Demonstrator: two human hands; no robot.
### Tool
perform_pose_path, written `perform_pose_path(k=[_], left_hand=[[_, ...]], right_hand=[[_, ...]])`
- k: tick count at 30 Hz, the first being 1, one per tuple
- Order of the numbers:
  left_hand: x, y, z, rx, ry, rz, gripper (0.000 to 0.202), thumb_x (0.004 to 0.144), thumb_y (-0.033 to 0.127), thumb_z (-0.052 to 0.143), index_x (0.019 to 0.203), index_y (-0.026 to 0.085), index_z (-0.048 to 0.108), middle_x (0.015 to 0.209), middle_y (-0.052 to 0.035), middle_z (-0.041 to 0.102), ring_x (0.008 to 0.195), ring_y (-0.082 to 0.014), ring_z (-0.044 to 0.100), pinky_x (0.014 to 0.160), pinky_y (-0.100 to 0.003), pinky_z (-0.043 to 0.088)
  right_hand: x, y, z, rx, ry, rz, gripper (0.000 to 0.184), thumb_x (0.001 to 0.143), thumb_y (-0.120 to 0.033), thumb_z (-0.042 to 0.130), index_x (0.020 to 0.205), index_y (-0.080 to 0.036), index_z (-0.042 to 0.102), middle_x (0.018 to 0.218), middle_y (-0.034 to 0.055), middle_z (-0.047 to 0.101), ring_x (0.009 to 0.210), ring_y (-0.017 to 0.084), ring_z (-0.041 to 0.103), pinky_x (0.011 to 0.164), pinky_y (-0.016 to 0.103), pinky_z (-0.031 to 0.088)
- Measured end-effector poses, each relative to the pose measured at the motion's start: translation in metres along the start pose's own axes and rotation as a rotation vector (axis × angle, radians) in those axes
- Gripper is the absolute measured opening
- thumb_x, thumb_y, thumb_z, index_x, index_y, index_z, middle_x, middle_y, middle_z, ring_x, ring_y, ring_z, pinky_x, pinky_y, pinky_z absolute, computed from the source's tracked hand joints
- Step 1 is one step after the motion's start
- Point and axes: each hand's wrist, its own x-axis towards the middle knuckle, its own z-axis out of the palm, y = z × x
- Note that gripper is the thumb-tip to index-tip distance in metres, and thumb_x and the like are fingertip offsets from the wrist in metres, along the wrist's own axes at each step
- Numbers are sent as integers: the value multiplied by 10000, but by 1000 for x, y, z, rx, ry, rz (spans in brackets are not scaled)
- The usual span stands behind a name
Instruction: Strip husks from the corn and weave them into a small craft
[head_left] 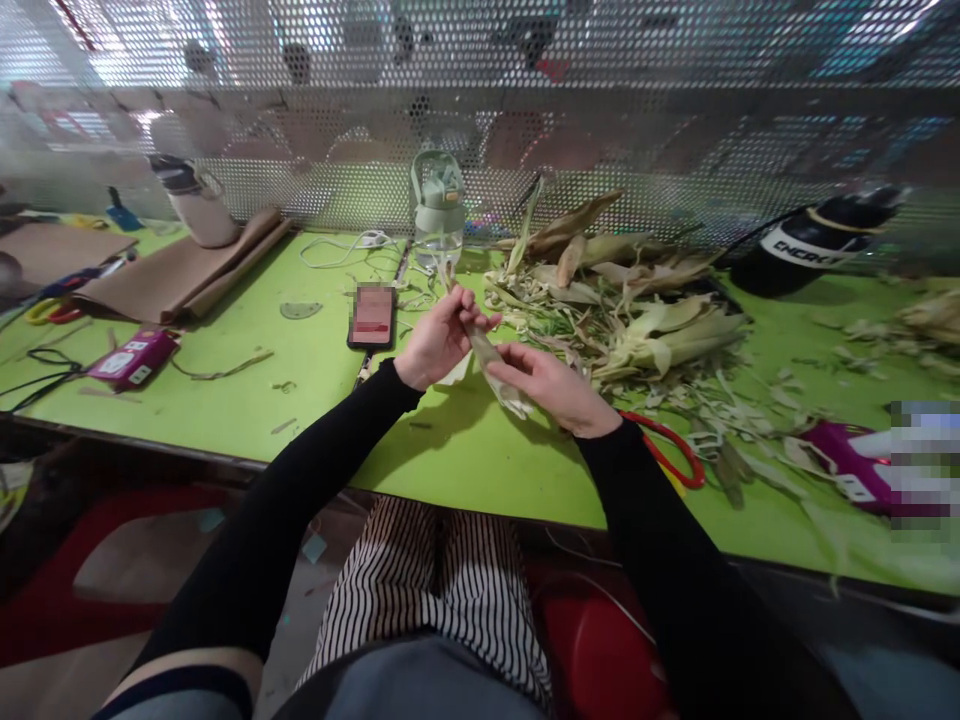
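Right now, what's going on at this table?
A person holds a pale husk over the green table: the left hand grips its upper part, the right hand touches lower down. A heap of husks lies to the right, a phone to the left.

A black left sleeve (300, 500) shows at eight o'clock, a matching right sleeve (652, 520) at four, with black-and-white striped trousers (390, 580) and a grey-blue top (427, 685) at six.

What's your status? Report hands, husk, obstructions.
Left hand and right hand both on pale husk. Held above green table. Husk pile close by right hand, possible obstruction.
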Motion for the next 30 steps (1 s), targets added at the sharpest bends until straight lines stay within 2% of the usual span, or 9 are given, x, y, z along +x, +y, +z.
perform_pose_path(k=[4,6,8,10,15,20,23,27,30], left_hand=[[-5,-7,4,56,-98,-27,366,1029,322,410,685,199,433,717,1,512,751,-125,598,897,-315,519],[-8,-7,4,56,-169,-81,370,1022,351,434,686,196,445,728,-6,544,742,-126,602,875,-322,531],[-12,-7,5,69,-267,-203,364,1007,368,478,688,193,469,654,14,487,653,-112,567,822,-317,552],[-16,-8,6,107,-355,-339,351,984,391,533,698,191,491,587,48,381,554,-93,495,737,-295,567],[-23,-10,9,246,-433,-463,359,982,373,540,684,181,490,566,79,272,451,-61,323,542,-224,532],[-24,-14,10,283,-409,-454,361,1019,317,463,693,169,501,563,81,287,443,-51,310,527,-198,504],[-21,-19,8,239,-338,-392,328,1011,333,494,733,164,537,579,58,404,501,-65,448,627,-227,542],[-14,-22,4,152,-158,-187,305,1030,297,446,797,160,586,825,-35,645,829,-125,643,842,-282,546],[-9,-20,2,161,-74,-130,319,1036,281,416,811,159,606,1006,-60,690,930,-142,639,827,-269,523]], right_hand=[[1,-1,3,28,333,-100,453,832,-676,638,920,-232,649,929,31,673,849,199,609,791,341,480],[1,-2,2,43,437,-162,472,817,-684,656,997,-248,653,1010,39,685,899,200,625,819,345,494],[0,-3,0,48,445,-197,492,817,-675,663,1072,-254,667,1052,47,697,948,205,644,855,350,507],[0,-4,-1,55,401,-196,510,822,-687,647,1085,-252,687,980,45,714,946,212,663,873,360,519],[-2,-5,-4,87,321,-145,473,786,-707,666,827,-238,716,729,14,668,774,201,672,803,359,545],[-4,-8,-5,101,326,-138,388,813,-623,695,806,-235,717,706,2,650,684,172,628,775,350,529],[-3,-6,-4,111,361,-165,361,809,-593,721,891,-242,691,700,-15,631,689,165,617,770,344,519],[-2,-3,-3,61,483,-186,387,768,-596,763,874,-244,642,849,5,666,768,166,621,734,318,504],[-3,-4,-1,-57,419,-152,403,781,-627,733,823,-237,640,818,18,678,743,178,613,694,323,477]])
